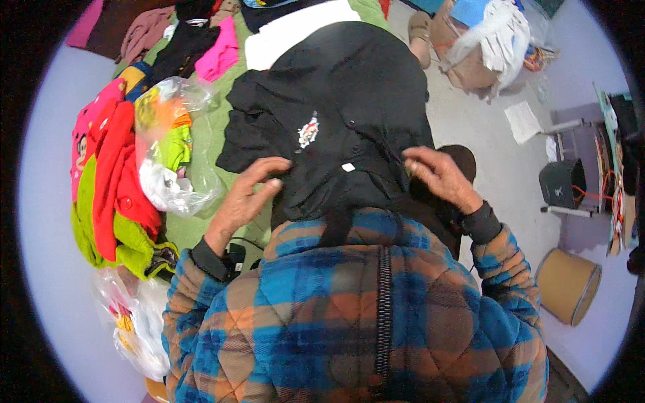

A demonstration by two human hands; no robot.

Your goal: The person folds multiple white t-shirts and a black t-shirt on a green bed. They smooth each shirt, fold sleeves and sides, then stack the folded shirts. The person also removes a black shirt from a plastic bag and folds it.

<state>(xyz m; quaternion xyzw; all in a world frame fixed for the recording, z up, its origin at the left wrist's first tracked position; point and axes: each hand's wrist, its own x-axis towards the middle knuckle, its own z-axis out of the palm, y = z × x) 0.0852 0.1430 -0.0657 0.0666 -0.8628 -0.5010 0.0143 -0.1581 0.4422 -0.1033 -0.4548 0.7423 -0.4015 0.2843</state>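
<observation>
A black garment (347, 101) with buttons and a small white-and-red printed or embroidered figure lies spread in front of me, its near part bunched close to my body. At its left edge is my left hand (252, 194), thumb and fingers apart, fingertips near the cloth. My right hand (441, 176) is at the garment's right edge, thumb and index fingertips close together at the fabric; whether they pinch it is unclear. A small white patch (348, 167) shows on the cloth between both hands.
On the green bedspread (229, 106) at left lie a clear plastic bag of clothes (176, 151), a red garment (121, 171) and a pink cloth (219, 53). White material (297, 30) lies beyond the black garment. Right, on the floor, stand a tan cylindrical container (567, 287) and a bagged pile (478, 50).
</observation>
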